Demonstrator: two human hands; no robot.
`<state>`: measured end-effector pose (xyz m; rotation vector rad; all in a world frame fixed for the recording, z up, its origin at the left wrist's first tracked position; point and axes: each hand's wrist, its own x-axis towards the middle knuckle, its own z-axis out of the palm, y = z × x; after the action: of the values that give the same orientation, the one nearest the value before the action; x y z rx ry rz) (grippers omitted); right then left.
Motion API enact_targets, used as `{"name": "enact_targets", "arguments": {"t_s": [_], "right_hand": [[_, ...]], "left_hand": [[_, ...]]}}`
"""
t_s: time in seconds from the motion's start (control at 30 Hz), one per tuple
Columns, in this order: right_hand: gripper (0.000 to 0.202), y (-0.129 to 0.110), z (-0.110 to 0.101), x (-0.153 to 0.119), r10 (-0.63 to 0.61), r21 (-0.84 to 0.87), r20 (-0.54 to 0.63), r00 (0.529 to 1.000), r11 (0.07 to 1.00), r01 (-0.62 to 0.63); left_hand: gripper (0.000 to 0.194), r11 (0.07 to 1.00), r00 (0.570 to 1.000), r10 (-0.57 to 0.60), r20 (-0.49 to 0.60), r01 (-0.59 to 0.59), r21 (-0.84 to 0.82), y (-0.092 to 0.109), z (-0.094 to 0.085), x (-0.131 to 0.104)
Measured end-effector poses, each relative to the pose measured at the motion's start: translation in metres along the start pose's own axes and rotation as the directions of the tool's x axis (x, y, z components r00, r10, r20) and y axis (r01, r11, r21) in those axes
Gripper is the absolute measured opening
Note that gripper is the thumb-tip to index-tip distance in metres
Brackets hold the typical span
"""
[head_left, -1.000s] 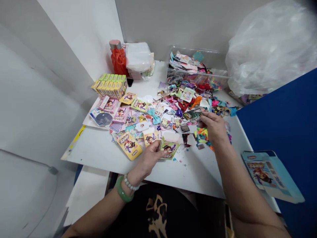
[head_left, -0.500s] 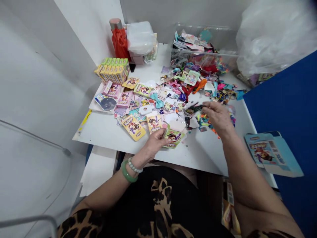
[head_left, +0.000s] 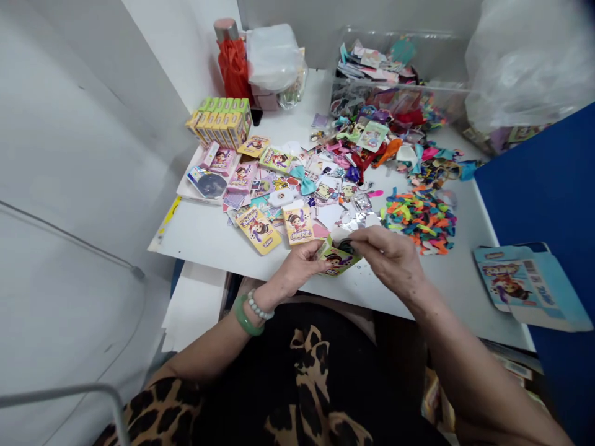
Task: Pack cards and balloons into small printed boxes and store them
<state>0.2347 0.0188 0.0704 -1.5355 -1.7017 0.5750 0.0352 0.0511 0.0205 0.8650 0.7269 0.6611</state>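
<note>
Right now, the left hand grips an open green cartoon-girl card box, fingers and thumb closed on its near-left side; box is held low over the front edge of the white desk, tilted, mouth up. Right hand is narrow, fingertips pinching a small dark item at the box mouth; exact kind of item, can't tell, mostly covered. Two yellow cartoon-girl boxes, a slanted one and a straighter one, lie near the left hand. Multicoloured pile of small balloons sits beyond the right hand, toward the person's right. Behind: loose cards and stickers, a teal bow, an orange balloon, then a clear plastic bin with more cards. Stacked green and yellow boxes far left, flattened-looking blue carton at the desk's right edge
</note>
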Motion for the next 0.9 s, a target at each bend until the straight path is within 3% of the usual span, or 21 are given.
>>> {"name": "enact_targets", "arguments": {"t_s": [0.1,0.2,0.27,0.33,0.43,0.63,0.77,0.9], "right_hand": [[0.030,-0.006,0.008,-0.010,-0.123,-0.205,0.143,0.982,0.967,0.151],[0.036,-0.006,0.014,-0.018,-0.145,-0.240,0.216,0.966,0.951,0.196],[0.035,-0.002,0.017,-0.022,-0.159,-0.180,0.139,0.978,0.967,0.183],[0.028,0.002,0.019,-0.026,-0.186,-0.133,-0.022,0.982,0.974,0.181],[0.015,0.003,0.018,-0.028,-0.214,-0.072,-0.232,0.949,0.977,0.203],[0.008,-0.010,0.009,-0.027,-0.167,0.006,-0.417,0.894,0.982,0.187],[0.011,-0.013,0.010,-0.031,-0.194,0.018,-0.342,0.919,0.977,0.213],[0.023,-0.009,0.020,-0.038,-0.224,0.008,-0.075,0.972,0.974,0.226]], "left_hand": [[0.034,1.000,1.000,-0.007,-0.020,0.007,-0.020,-0.005,0.002,-0.005],[0.028,0.999,0.999,-0.023,-0.022,0.022,-0.034,-0.008,0.004,-0.012],[0.029,0.998,0.999,-0.045,-0.001,0.045,-0.046,-0.010,0.003,-0.015],[0.035,0.996,0.998,-0.060,0.023,0.062,-0.060,-0.012,0.000,-0.016],[0.043,0.995,0.996,-0.074,0.046,0.077,-0.060,-0.015,-0.006,-0.016],[0.047,0.993,0.993,-0.100,0.062,0.103,-0.057,-0.018,-0.011,-0.017],[0.049,0.996,0.995,-0.072,0.075,0.077,-0.055,-0.020,-0.013,-0.017],[0.051,0.997,0.994,-0.067,0.084,0.071,-0.044,-0.022,-0.016,-0.018]]}}
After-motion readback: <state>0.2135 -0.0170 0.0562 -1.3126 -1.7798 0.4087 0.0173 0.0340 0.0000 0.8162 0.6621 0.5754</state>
